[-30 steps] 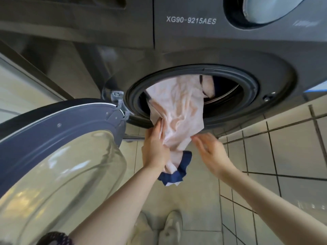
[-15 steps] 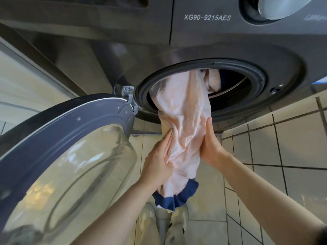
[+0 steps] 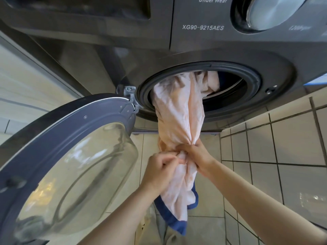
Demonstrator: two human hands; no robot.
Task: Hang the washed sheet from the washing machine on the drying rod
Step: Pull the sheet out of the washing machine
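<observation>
The sheet point(image 3: 178, 124) is gripped by both hands just in front of the machine's opening. The right hand point(image 3: 196, 155) is wrapped round the gathered cloth, fingers curled tight, so that the fabric is bunched into a rope at that point. The left hand point(image 3: 161, 169) is set just beside it, its fingertips pinching a fold of the same bundle; the two hands are touching or nearly so.

Above the grip, the pale peach sheet is stretched up into the drum opening point(image 3: 230, 96), where part of it is still lodged inside. Below the grip, the loose end is left hanging, and a dark blue border point(image 3: 174, 222) is seen along its lower edge.

The cloth is drawn out of a dark grey front-loading washing machine point(image 3: 123, 59), on whose panel "XG90-9215AES" point(image 3: 203, 27) is printed, with "Under Wear" above it and a round dial point(image 3: 270, 12) to the right. The black rubber seal point(image 3: 255, 82) is seen ringing the opening. The round door point(image 3: 70, 156) is swung wide open to the left on its metal hinge point(image 3: 130, 93), its domed glass catching reflections.

The floor point(image 3: 203, 227) beneath is laid with pale tiles, and the wall point(image 3: 283, 138) at the right is covered in white tiles with dark grout. Light trousers and shoes point(image 3: 162, 230) are partly glimpsed under the hanging cloth.
</observation>
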